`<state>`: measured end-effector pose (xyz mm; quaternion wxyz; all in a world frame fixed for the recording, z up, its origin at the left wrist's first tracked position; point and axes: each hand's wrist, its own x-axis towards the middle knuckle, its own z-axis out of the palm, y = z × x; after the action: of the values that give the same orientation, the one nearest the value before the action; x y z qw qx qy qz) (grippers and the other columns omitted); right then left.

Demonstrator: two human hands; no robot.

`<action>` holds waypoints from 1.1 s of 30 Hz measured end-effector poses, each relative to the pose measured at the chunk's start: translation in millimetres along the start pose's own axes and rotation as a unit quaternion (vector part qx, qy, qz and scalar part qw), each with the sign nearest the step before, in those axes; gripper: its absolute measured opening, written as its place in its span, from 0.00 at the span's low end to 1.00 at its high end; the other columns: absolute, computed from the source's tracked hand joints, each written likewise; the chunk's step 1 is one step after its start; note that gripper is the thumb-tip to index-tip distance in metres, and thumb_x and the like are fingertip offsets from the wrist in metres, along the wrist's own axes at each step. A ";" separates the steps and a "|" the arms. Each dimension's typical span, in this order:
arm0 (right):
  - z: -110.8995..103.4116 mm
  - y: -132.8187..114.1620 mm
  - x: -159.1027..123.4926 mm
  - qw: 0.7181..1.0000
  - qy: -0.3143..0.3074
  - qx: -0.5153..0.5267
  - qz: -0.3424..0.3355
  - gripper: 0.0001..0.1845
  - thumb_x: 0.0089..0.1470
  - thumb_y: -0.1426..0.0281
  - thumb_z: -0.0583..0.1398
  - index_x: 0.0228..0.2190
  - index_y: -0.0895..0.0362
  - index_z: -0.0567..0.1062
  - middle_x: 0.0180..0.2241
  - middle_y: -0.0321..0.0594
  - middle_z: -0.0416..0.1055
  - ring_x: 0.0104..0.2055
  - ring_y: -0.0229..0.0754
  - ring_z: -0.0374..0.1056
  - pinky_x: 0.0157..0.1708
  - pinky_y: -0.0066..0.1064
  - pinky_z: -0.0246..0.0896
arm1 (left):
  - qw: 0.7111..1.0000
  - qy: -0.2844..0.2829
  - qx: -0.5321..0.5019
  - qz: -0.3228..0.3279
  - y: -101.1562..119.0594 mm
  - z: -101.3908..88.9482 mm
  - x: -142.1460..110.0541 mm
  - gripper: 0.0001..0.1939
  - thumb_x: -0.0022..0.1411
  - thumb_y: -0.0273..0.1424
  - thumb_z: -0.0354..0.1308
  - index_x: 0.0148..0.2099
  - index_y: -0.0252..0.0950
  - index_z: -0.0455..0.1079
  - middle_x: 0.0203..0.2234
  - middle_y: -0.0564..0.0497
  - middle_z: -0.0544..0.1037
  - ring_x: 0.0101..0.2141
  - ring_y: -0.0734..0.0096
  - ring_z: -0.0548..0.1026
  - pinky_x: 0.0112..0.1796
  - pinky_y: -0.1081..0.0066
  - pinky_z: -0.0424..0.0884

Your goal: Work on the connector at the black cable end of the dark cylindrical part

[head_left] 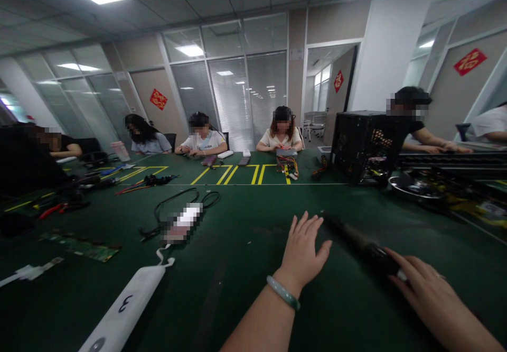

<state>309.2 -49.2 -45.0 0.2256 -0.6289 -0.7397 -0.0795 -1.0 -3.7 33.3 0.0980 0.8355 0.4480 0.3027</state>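
Observation:
My left hand (303, 251) is over the green tabletop (245, 299), palm down, with its fingers stretched out and the thumb apart; nothing is in it. A jade-coloured bangle (283, 293) circles that wrist. To the right, my right hand (425, 283) has its fingers around the near end of a long black tool (358, 241). Motion blurs this tool, so its exact kind cannot be made out. Its thin far end points away to the left, close to my left fingertips.
A white power bank-like case (129, 302) marked 3, a phone-like device (184, 224) with a black cable, and a green circuit board (85, 245) lie left. A black computer case (366, 146) stands right, near a metal dish (415, 187). Several people sit across the table.

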 end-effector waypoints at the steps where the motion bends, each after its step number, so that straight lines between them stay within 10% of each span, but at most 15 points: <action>1: 3.2 -15.1 11.1 0.999 -0.027 0.015 -0.030 0.29 0.60 0.59 0.53 0.60 0.53 0.60 0.50 0.51 0.68 0.48 0.56 0.67 0.48 0.50 0.65 | 1.000 0.005 0.007 0.007 2.4 -2.0 -0.2 0.23 0.71 0.40 0.43 0.65 0.42 0.53 0.63 0.53 0.59 0.65 0.63 0.49 0.64 0.52 0.42; 11: 29.2 -123.9 93.6 0.959 -0.131 0.113 -0.223 0.23 0.61 0.68 0.54 0.57 0.53 0.64 0.59 0.48 0.60 0.61 0.54 0.55 0.60 0.52 0.52 | 0.999 0.026 0.027 -0.027 -0.5 2.3 1.0 0.18 0.71 0.34 0.43 0.58 0.43 0.65 0.55 0.53 0.70 0.58 0.63 0.63 0.63 0.53 0.42; 21: -2.0 -115.9 91.6 0.990 -0.060 0.044 -0.123 0.17 0.57 0.59 0.57 0.44 0.55 0.72 0.46 0.47 0.70 0.47 0.53 0.67 0.49 0.47 0.61 | 0.999 0.005 0.015 -0.044 -13.0 7.3 2.5 0.25 0.69 0.41 0.46 0.65 0.40 0.55 0.59 0.48 0.65 0.57 0.61 0.64 0.59 0.58 0.57; 25: -10.5 -104.4 85.3 0.984 -0.173 0.016 -0.034 0.18 0.53 0.52 0.59 0.26 0.54 0.73 0.29 0.42 0.70 0.31 0.49 0.69 0.30 0.39 0.62 | 0.999 -0.034 0.018 -0.001 -16.6 10.6 2.9 0.25 0.65 0.39 0.54 0.63 0.45 0.58 0.55 0.52 0.70 0.55 0.62 0.66 0.60 0.56 0.52; 33: 5.3 -99.0 83.8 0.966 -0.244 0.087 -0.016 0.05 0.53 0.66 0.58 0.31 0.51 0.74 0.32 0.39 0.73 0.31 0.45 0.71 0.28 0.33 0.60 | 0.997 -0.059 0.044 -0.016 -17.0 11.4 4.3 0.21 0.61 0.35 0.57 0.57 0.49 0.65 0.49 0.55 0.73 0.49 0.61 0.69 0.51 0.58 0.62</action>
<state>203.3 8.5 3.1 0.0901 -0.5951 -0.7867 0.1373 -4.1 10.9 18.6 0.0920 0.8483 0.4677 0.2306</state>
